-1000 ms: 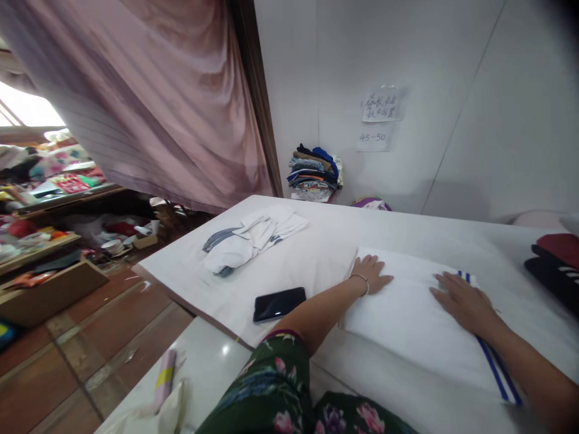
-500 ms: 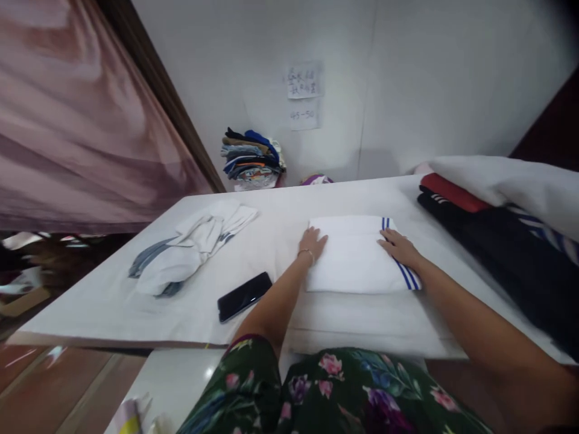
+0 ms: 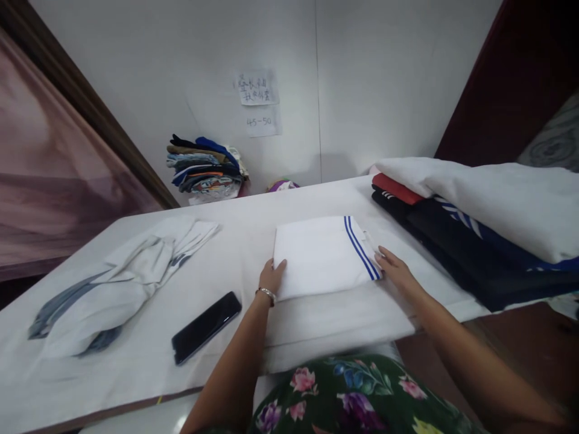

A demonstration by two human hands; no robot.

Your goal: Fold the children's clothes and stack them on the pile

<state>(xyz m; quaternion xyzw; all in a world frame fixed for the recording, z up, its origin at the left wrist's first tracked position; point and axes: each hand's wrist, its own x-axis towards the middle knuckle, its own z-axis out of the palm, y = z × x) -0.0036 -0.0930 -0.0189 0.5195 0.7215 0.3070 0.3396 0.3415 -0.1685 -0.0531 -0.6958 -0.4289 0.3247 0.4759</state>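
A folded white garment [image 3: 316,256] with two blue stripes along its right side lies in front of me. My left hand [image 3: 272,276] holds its left edge, thumb on top and the other fingers partly hidden beneath. At the lower right corner, beside the stripes, my right hand [image 3: 392,266] pinches the edge, its fingertips partly under the cloth. White cloth layers [image 3: 335,319] lie under the garment near the table's front edge.
Left of my arm lies a black phone [image 3: 207,327], and beyond it a crumpled white-and-grey garment [image 3: 136,277]. Dark folded clothes [image 3: 452,241] lie on the right by a white cloth [image 3: 511,199]. A clothes stack [image 3: 205,166] stands by the wall.
My view has swung to the right. Both hands lay flat on top of the folded garment; now they grip its left and right edges, lower down.
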